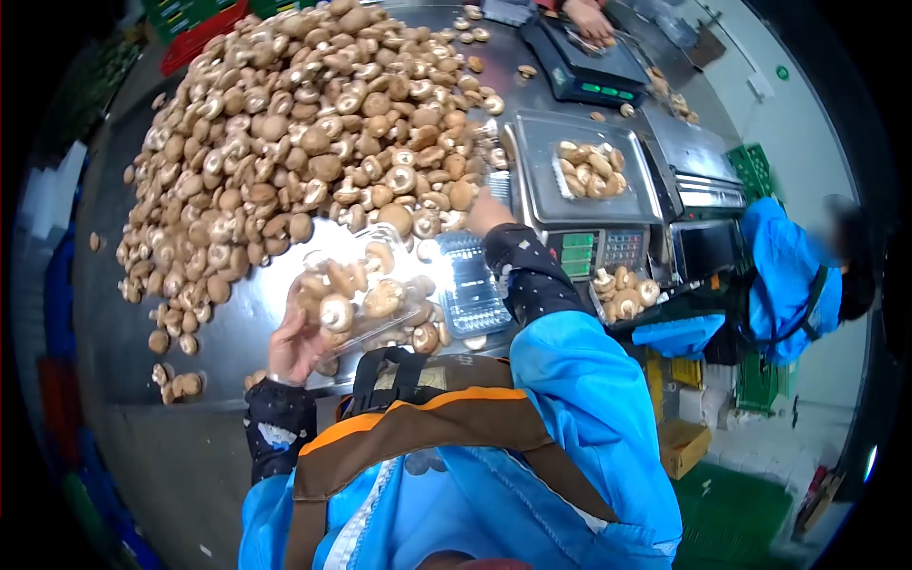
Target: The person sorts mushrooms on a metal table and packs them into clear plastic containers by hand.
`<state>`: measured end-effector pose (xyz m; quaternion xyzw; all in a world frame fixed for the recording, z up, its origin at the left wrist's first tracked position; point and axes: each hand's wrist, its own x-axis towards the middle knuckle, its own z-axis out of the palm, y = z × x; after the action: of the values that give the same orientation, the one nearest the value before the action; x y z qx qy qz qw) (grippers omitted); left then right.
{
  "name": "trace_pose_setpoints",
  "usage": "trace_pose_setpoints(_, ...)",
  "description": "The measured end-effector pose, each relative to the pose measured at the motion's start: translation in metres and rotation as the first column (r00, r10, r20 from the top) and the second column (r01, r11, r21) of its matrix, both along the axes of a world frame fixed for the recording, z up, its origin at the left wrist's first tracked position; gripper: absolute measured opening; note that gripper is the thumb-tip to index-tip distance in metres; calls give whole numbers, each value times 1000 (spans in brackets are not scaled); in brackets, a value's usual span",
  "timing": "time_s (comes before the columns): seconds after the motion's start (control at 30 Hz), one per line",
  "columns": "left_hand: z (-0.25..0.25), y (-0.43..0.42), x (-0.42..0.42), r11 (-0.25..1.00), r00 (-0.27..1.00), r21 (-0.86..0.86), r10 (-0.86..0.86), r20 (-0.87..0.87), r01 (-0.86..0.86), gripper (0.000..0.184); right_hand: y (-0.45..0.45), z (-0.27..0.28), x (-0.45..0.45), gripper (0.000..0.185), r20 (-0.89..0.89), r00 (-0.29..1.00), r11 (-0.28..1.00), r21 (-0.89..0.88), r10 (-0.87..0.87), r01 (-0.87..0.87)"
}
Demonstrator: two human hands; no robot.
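My left hand [296,344] holds a clear plastic tray [378,328] filled with mushrooms [336,312], near the table's front edge. My right hand [487,213] reaches to the right edge of the large mushroom pile [285,123]; its fingers are partly hidden and what they hold, if anything, is too small to tell. Just below that hand lies an empty clear tray [471,290]. To the right, a scale [587,214] bears another tray of mushrooms [591,171] on its metal plate.
A co-worker's hand [589,19] is over a second scale [584,71] at the top. Another person in blue [784,275] stands at the right. A tray of mushrooms [625,294] sits beside the near scale's display. Loose mushrooms [179,385] lie at the left front.
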<state>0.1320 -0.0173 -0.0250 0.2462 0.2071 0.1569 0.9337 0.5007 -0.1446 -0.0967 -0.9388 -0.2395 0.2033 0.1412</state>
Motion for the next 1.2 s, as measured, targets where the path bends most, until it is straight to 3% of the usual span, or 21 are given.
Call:
trace_pose_setpoints(0.07,3,-3,7,1000,1000,-2,-6,3,6,63,-2,9,0,41,19,992,991,-57,125,-124)
trace_pose_setpoints(0.13,9,-4,15,1000,1000,2,-15,11,15,63,-10,22,0,44,23,984,984,23,177,-178)
trace_pose_setpoints(0.2,11,-7,21,1000,999,22,-16,-29,17,60,-19,48,-26,47,329,932,967,147,149,-207)
trace_pose_setpoints(0.27,3,-7,27,1000,999,-4,-26,-35,26,57,-21,97,-58,49,436,882,782,481,179,-397)
trace_pose_setpoints(0.33,1,-9,34,998,998,-36,-51,-29,50,54,-18,135,-96,54,270,923,680,625,274,-384)
trace_pose_setpoints(0.4,2,-13,45,995,998,-78,-69,1,69,53,-19,136,-122,58,318,816,558,606,483,-567)
trace_pose_setpoints(0.43,1,-15,48,994,999,-95,-49,18,50,45,-20,131,-127,60,327,747,601,447,579,-662)
trace_pose_setpoints(0.47,-9,-14,46,993,999,-114,-32,29,35,43,-22,134,-128,51,80,810,674,511,581,-533)
trace_pose_setpoints(0.53,-25,-14,47,987,998,-159,-2,57,11,38,-34,125,-107,44,218,820,534,665,530,-522)
trace_pose_setpoints(0.57,-21,-18,46,988,1000,-151,-1,-22,-3,34,-48,130,-94,33,-110,863,659,695,494,-289)
trace_pose_setpoints(0.6,-21,-18,46,980,1000,-198,-17,9,18,34,-61,130,-82,28,-116,890,608,768,440,-201)
trace_pose_setpoints(0.67,-27,-16,44,926,999,-379,13,52,8,41,-93,129,-51,31,-222,969,647,756,110,100)
trace_pose_setpoints(0.7,-23,-17,45,933,999,-361,10,40,5,41,-111,123,-28,38,-250,962,599,756,-108,264)
trace_pose_setpoints(0.73,-20,-18,46,940,1000,-342,14,26,-5,41,-131,117,-4,44,-280,908,516,753,-310,408)
trace_pose_setpoints(0.8,-9,-19,48,976,997,-218,1,74,15,40,-164,108,33,56,-440,768,339,713,-466,614)
trace_pose_setpoints(0.93,-18,-14,52,974,999,-220,-38,36,45,43,-165,83,64,56,-765,594,266,536,-248,802)
trace_pose_setpoints(1.0,-16,-15,56,992,999,-120,-39,33,42,49,-148,80,63,50,-790,591,275,538,-163,796)
trace_pose_setpoints(1.03,-11,-17,58,993,998,-103,-56,29,59,50,-137,88,59,37,-797,567,274,510,-205,816)
trace_pose_setpoints(1.13,-3,-21,58,992,998,-110,-62,25,65,50,-123,85,64,39,-744,610,344,516,-274,784)
trace_pose_setpoints(1.2,-6,-24,57,990,998,-137,-29,57,36,50,-124,78,72,37,-729,641,262,587,-241,766)
